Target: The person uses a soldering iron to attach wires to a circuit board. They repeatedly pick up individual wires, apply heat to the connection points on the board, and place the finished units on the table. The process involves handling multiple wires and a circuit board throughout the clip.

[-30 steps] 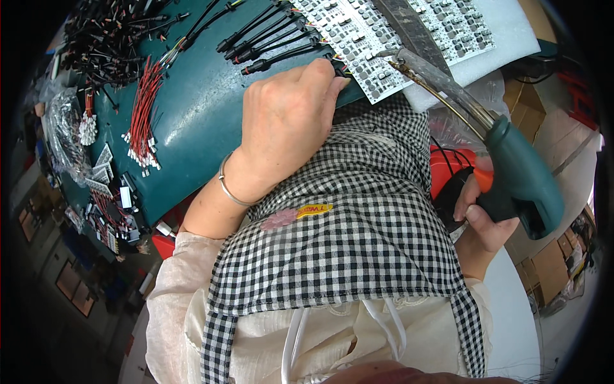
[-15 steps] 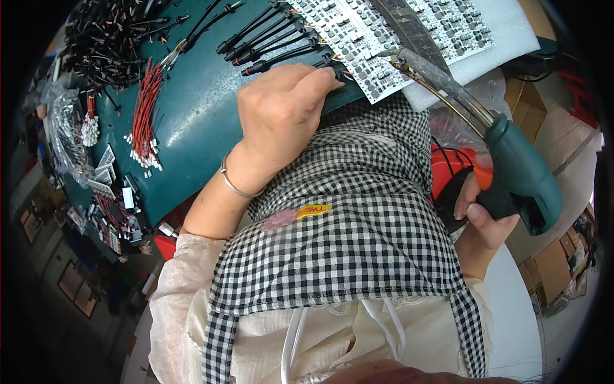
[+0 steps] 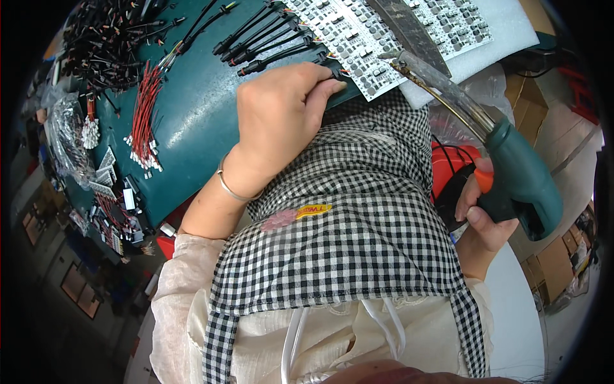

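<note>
My left hand (image 3: 278, 121) is closed in a pinch at the near left edge of a white circuit board panel (image 3: 348, 48). Its thumb and forefinger grip a black cable (image 3: 324, 59) whose thin coloured wires reach the board; most of the cable is hidden under the hand. Wrapped round the handle of a green soldering gun (image 3: 527, 173) is my right hand (image 3: 480, 214), near an orange trigger. The gun's metal barrel and thin brass-coloured tube point up and left, the tip over the panel. Several similar black cables (image 3: 272, 63) lie in a row along the panel's left edge.
A dark metal bar (image 3: 409, 35) lies across the panel, which rests on white foam (image 3: 515, 38). On the green tabletop (image 3: 192, 121) are a red wire bundle (image 3: 146, 115) and a heap of black cables (image 3: 105, 45). Cardboard boxes (image 3: 553, 272) stand at right.
The panel and the cables shift slightly left and up in view. My left thumb and forefinger have changed their pose a little at the cable. The soldering gun hardly moves.
</note>
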Demonstrator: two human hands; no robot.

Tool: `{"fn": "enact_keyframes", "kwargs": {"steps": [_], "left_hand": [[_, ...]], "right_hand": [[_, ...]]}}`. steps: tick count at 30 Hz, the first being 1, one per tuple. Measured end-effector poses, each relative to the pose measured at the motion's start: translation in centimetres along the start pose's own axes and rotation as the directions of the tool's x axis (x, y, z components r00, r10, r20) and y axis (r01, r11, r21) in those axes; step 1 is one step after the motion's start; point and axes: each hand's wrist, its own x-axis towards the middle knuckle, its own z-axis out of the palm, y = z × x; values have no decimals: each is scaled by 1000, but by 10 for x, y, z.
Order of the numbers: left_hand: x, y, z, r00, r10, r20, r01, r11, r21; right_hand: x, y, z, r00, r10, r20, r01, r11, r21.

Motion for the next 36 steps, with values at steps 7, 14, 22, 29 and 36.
{"fn": "enact_keyframes", "kwargs": {"steps": [7,14,22,29,36], "left_hand": [[11,6,-9,939,-269,216,283,958,-35],[1,7,5,978,-206,45,209,973,-95],[-8,3,16,985,-158,-69,149,981,-123],[-10,1,17,991,-88,-98,81,994,-66],[-6,-5,13,995,49,-82,-49,999,4]], "right_hand": [[3,1,6,999,-47,6,47,996,-72],[-1,-4,4,999,31,45,-26,994,-109],[-5,-1,6,1000,10,-9,-11,993,-121],[-3,-1,9,1000,-15,2,15,992,-128],[-1,3,6,996,19,82,-5,984,-175]]}}
